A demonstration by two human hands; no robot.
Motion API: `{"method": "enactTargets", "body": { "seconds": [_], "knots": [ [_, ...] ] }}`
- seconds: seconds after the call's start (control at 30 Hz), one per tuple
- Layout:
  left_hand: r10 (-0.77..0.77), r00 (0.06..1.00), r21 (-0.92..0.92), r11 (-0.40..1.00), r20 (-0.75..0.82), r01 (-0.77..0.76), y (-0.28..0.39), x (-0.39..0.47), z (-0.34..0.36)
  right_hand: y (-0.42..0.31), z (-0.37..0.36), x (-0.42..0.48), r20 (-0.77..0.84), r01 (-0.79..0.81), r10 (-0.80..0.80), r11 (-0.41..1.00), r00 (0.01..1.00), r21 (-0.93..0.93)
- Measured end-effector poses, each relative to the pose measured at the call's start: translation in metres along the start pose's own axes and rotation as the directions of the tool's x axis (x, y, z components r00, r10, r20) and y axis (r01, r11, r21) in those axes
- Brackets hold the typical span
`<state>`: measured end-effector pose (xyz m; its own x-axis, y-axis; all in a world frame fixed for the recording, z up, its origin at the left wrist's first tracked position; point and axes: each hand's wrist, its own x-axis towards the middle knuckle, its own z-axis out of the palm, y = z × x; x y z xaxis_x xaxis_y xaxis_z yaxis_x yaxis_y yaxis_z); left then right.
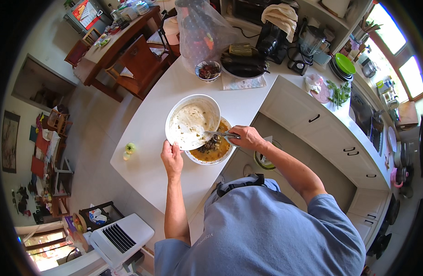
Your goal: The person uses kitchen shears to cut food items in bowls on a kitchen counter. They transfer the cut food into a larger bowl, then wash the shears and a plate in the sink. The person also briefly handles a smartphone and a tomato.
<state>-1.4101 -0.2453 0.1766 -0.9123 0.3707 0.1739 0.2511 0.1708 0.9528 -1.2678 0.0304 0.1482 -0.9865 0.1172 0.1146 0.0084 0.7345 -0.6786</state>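
My left hand (172, 158) grips the near rim of a white bowl (189, 120), tilted so its inside shows, smeared with pale residue and small green-brown bits. Partly beneath it, a second white bowl (211, 163) rests near the counter's edge. That one holds orange-yellow liquid with a dark chopped heap (211, 144). Closed around the grey handles of a pair of scissors (228, 134) is my right hand (246, 136). The blades reach over the lower bowl to the tilted bowl's inner wall; their tips are hard to make out.
A green tomato (130, 148) lies on the white counter (146, 127) at left. Farther back stand a patterned bowl of dark food (208, 70), a dish of eggplants (244, 65) on a cloth (244, 82), and a blender (309, 43). A bin (266, 160) is on the floor at right.
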Motion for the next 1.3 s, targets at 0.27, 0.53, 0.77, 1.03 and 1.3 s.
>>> {"method": "enactTargets", "body": {
  "seconds": [0.27,0.53,0.77,1.03,1.3],
  "knots": [
    [-0.01,1.0,-0.039,0.999,-0.011,0.009,-0.002,0.006,0.006,0.004,0.011,-0.01,0.134,0.052,-0.056,0.998,0.989,0.034],
    [-0.018,1.0,-0.011,1.0,-0.018,0.017,0.005,0.004,0.006,-0.004,-0.017,0.004,-0.162,-0.053,0.065,0.995,0.985,0.081],
    [0.012,1.0,0.031,0.999,-0.017,-0.012,0.009,0.002,0.008,-0.017,-0.011,0.011,-0.075,-0.122,0.119,0.992,0.99,-0.039],
    [0.025,0.999,0.003,1.0,-0.023,-0.025,0.008,-0.002,0.011,-0.033,-0.011,0.008,-0.075,-0.184,0.187,0.982,0.98,0.043],
    [0.041,0.999,0.007,0.999,0.008,-0.041,0.005,0.001,0.009,-0.018,0.004,-0.003,0.088,-0.009,0.008,1.0,0.996,0.004]
  ]
}}
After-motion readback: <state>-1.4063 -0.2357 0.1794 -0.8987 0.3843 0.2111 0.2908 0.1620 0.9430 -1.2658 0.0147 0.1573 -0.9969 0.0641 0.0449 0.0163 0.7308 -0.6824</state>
